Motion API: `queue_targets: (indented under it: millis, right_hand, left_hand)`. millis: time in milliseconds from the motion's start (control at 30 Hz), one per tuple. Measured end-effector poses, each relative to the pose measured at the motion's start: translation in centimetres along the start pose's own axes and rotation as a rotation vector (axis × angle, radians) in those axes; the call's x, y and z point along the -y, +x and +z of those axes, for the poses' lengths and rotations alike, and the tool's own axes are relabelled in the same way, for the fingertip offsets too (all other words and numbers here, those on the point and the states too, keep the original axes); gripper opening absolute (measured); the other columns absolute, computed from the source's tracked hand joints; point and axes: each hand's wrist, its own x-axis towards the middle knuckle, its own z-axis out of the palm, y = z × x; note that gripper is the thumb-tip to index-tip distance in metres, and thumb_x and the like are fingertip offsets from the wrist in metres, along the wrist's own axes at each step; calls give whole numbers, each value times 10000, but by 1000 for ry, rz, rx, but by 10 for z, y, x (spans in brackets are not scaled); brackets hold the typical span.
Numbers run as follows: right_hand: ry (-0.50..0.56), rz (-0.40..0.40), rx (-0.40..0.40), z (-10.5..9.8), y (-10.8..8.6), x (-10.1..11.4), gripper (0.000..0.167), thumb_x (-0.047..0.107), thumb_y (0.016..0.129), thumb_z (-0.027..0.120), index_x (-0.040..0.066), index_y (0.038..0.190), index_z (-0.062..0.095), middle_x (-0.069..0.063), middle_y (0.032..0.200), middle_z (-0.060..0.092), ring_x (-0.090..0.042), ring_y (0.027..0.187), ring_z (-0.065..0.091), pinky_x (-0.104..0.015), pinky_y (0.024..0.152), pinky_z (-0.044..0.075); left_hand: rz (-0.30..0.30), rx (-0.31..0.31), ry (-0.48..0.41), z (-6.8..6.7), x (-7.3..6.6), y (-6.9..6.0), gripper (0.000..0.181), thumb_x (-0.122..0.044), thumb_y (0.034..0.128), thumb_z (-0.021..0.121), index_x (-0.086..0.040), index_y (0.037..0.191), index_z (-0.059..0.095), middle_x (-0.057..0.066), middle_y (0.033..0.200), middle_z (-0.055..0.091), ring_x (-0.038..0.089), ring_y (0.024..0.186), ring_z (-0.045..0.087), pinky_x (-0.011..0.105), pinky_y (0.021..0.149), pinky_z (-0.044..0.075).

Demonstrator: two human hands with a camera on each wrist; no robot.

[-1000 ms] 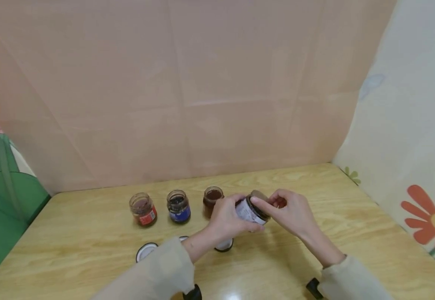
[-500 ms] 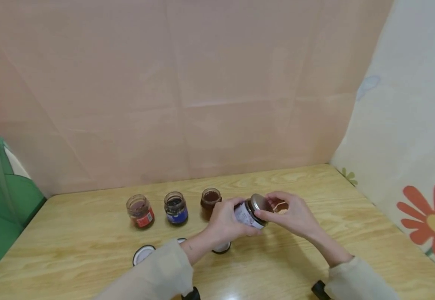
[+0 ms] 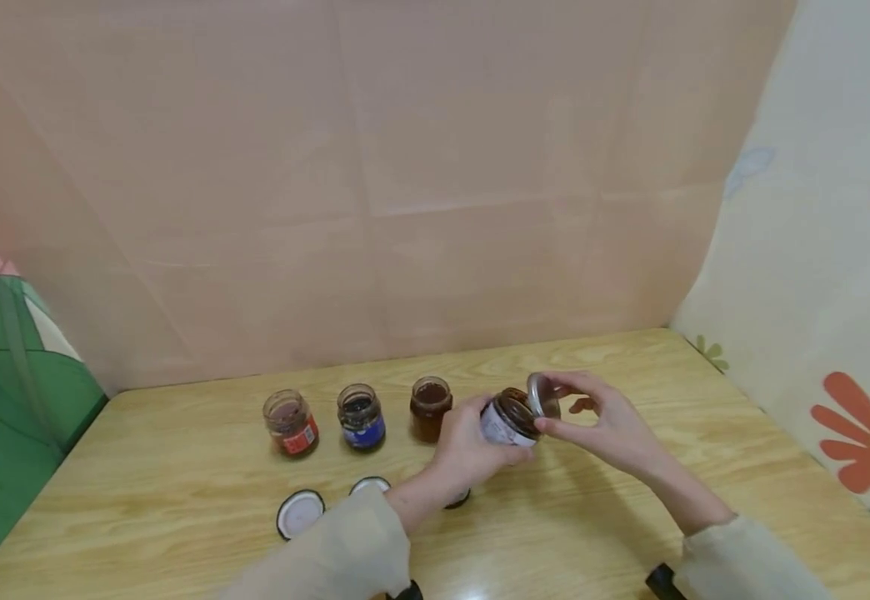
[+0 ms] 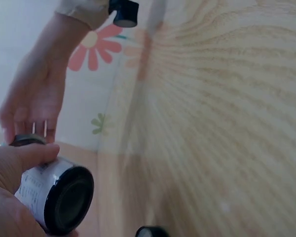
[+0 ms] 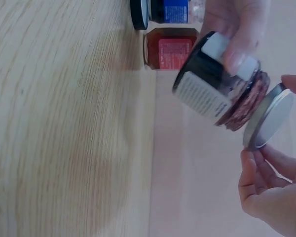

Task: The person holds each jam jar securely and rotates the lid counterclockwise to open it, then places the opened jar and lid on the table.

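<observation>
My left hand [image 3: 467, 446] grips a small glass jam jar [image 3: 501, 428] with a white label, tilted to the right above the table. Its mouth is uncovered, and dark contents show inside. In the left wrist view the jar's dark base [image 4: 71, 200] faces the camera. Pinched at the rim between the thumb and fingers of my right hand [image 3: 606, 423] is a round metal lid [image 5: 275, 118]. The lid stands on edge close beside the jar's mouth, with a narrow gap between them in the right wrist view.
Behind my left hand stand three lidless jars: red-labelled [image 3: 291, 423], blue-labelled [image 3: 362, 422] and dark brown [image 3: 429, 410]. A lid [image 3: 301, 514] and another lid [image 3: 370, 485] lie nearer; a third is mostly hidden by the left wrist. A pinkish backdrop [image 3: 375, 208] rises behind the table [image 3: 165, 483].
The lid has come off the jar's mouth and moved slightly right in my right hand, turning onto its edge. My left hand still holds the tilted jar.
</observation>
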Motion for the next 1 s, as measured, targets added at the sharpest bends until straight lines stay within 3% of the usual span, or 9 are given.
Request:
queue_targets:
  millis: [300,467,733,900,1000]
  right_hand:
    - [36,46,16,-1,-7,-7,564,175,792,784,-2,1267,535,-139,1161,640,-245,1006,612,-232,818,514]
    - [58,56,34,-4,-8,-10,621,140,775,796,-14,1290,486,-187,1189,608,-177,988,619,-235,827,529]
    - [111,70,78,-7,-14,-18,742,41,731,802,-68,1356,417,-262,1246,523,-401,1072,590,-253,859,536]
    - [139,57,104,-5,-16,-21,726,-27,706,787,-119,1324,417,-298,1284,481,-430,1112,555,-174,872,506]
    - [184,80,153,-4,-19,-23,720,-46,720,764,-126,1332,394,-313,1289,460,-443,1112,552,-204,834,531]
  left_hand:
    - [-47,-62,1,17,9,1,753,-207,630,903,-36,1283,570,100,1186,642,242,1068,595,401,948,482]
    - [-38,-100,-8,24,14,4,728,-187,620,902,-49,1258,577,84,1159,652,242,1069,596,403,965,470]
    - [-59,-80,-6,32,16,8,647,-186,671,862,-52,1218,541,70,1111,642,249,1055,599,414,971,468]
    - [-57,-69,14,33,19,14,663,-200,724,829,-7,1246,469,137,1127,618,297,1107,578,421,993,452]
    - [-75,-59,16,33,20,18,676,-216,742,818,-6,1269,449,155,1144,608,303,1131,567,417,1006,441]
